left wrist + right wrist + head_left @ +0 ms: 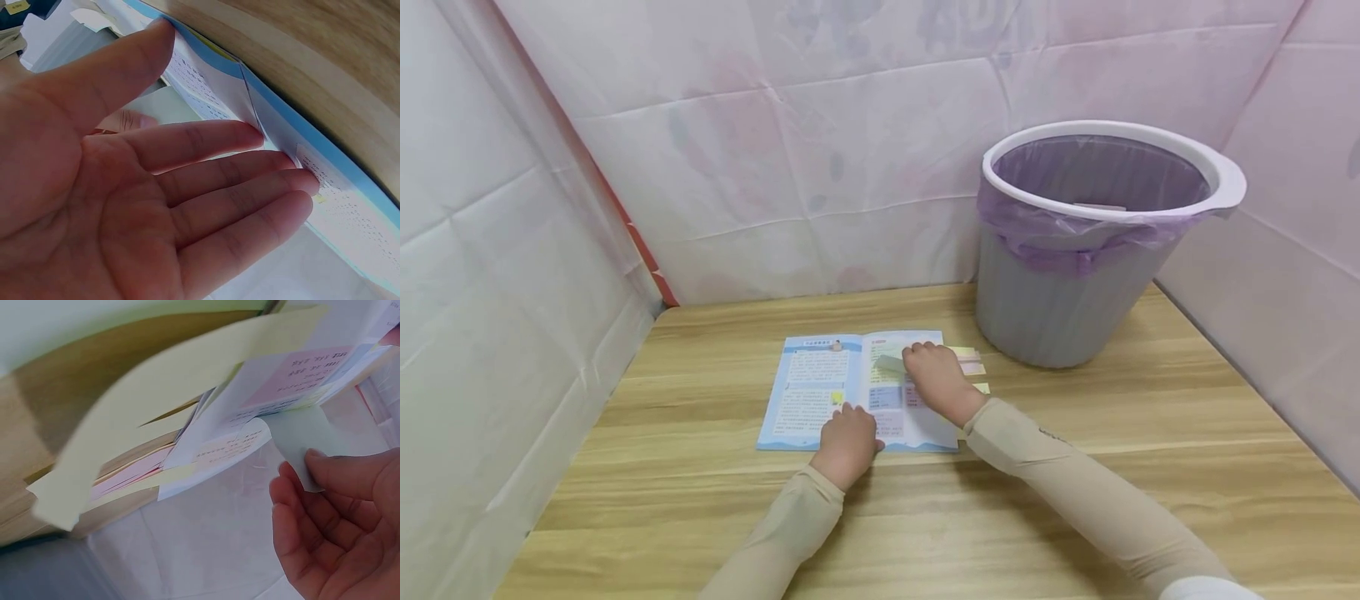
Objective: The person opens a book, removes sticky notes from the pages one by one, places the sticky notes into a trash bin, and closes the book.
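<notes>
An open booklet (808, 367) with printed, blue-edged pages lies on the wooden table. My left hand (847, 437) rests near the booklet's lower middle. In the left wrist view its fingers are nearly straight, fingertips on the pages beside the fold, the thumb (147, 50) at the lower edge. Over the right page, my right hand (936, 377) pinches a pale green paper strip (306, 444) between thumb and fingers. The strip's far end meets the page in the right wrist view. Pale yellow and pink paper tabs (967, 367) stick out past the booklet's right edge.
A grey waste bin (1037, 292) with a white rim and a purple liner stands at the back right of the table (700, 483). Something pale and flat shows inside it. Printed cloth walls (760, 167) close off the back and both sides.
</notes>
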Available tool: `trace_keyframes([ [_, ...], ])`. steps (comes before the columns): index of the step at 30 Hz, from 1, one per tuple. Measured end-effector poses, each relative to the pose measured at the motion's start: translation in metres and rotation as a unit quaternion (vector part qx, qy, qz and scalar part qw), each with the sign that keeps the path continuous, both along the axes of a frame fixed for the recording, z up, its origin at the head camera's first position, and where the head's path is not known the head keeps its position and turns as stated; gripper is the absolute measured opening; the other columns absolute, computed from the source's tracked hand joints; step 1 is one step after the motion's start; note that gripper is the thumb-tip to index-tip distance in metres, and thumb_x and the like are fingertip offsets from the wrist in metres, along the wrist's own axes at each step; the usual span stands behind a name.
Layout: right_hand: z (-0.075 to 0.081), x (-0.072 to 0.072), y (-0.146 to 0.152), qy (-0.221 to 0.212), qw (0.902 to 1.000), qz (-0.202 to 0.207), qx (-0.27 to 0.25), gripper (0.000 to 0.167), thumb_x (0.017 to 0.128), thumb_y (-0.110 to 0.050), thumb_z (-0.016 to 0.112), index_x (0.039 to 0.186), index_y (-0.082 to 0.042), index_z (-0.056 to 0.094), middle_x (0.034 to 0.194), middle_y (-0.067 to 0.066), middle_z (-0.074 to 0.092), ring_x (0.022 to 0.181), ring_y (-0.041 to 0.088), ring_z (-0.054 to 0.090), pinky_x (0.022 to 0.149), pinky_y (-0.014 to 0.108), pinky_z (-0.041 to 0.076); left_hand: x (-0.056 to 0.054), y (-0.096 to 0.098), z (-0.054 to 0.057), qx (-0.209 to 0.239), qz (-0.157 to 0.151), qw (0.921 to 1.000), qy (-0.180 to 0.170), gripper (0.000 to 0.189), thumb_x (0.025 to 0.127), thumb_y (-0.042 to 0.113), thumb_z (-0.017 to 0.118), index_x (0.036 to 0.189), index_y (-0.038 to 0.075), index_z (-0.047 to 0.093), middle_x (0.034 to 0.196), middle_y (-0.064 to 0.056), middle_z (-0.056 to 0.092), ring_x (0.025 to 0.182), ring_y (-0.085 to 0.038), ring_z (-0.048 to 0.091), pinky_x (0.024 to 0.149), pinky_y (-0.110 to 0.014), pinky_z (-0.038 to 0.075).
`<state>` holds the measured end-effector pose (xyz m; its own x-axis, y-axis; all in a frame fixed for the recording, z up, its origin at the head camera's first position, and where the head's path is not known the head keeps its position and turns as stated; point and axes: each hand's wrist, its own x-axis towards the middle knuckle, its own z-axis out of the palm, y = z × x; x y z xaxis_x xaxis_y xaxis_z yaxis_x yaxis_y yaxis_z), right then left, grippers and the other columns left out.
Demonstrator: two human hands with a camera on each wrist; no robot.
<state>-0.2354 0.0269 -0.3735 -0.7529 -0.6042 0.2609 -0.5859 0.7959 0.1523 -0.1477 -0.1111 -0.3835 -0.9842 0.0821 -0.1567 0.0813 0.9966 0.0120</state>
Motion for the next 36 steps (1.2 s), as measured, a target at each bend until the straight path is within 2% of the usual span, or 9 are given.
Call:
trace_keyframes([
  [7,0.0,-0.001,0.002,0.005,0.9999,-0.009,-0.006,0.006,0.084,0.007,0.065,0.088,0.002,0.065,0.078,0.012,0.065,0.067,0.022,0.062,0.059,0.032,0.054,0.0,0.0,-0.001,0.007,0.007,0.9999,-0.008,0.057,0.084,0.038,0.072,0.118,-0.007,0.062,0.106,-0.021,0.062,0.093,-0.031,0.062,0.074,-0.042,0.055],
  [22,0.001,-0.004,0.006,0.009,0.9991,-0.027,-0.032,0.006,0.082,0.007,0.067,0.086,0.004,0.065,0.078,0.014,0.065,0.069,0.024,0.064,0.061,0.032,0.055,0.001,-0.001,-0.004,0.017,0.007,0.9998,-0.009,0.06,0.084,0.037,0.073,0.121,-0.009,0.06,0.118,-0.025,0.06,0.1,-0.035,0.062,0.078,-0.044,0.055],
  [29,0.004,-0.007,0.008,-0.004,0.9977,-0.037,-0.056,0.007,0.081,0.01,0.065,0.086,0.005,0.064,0.08,0.015,0.065,0.071,0.026,0.064,0.064,0.035,0.056,0.0,0.0,-0.004,0.017,0.009,0.9998,0.0,0.06,0.084,0.037,0.074,0.12,-0.01,0.06,0.115,-0.025,0.061,0.097,-0.034,0.062,0.076,-0.044,0.055],
  [36,0.007,-0.009,0.011,-0.022,0.9961,-0.05,-0.069,0.01,0.082,0.01,0.063,0.091,0.006,0.065,0.084,0.016,0.066,0.076,0.028,0.065,0.066,0.036,0.056,0.0,0.0,-0.002,0.018,0.009,0.9998,0.004,0.062,0.084,0.037,0.073,0.122,-0.01,0.059,0.121,-0.026,0.059,0.104,-0.036,0.062,0.079,-0.044,0.055],
])
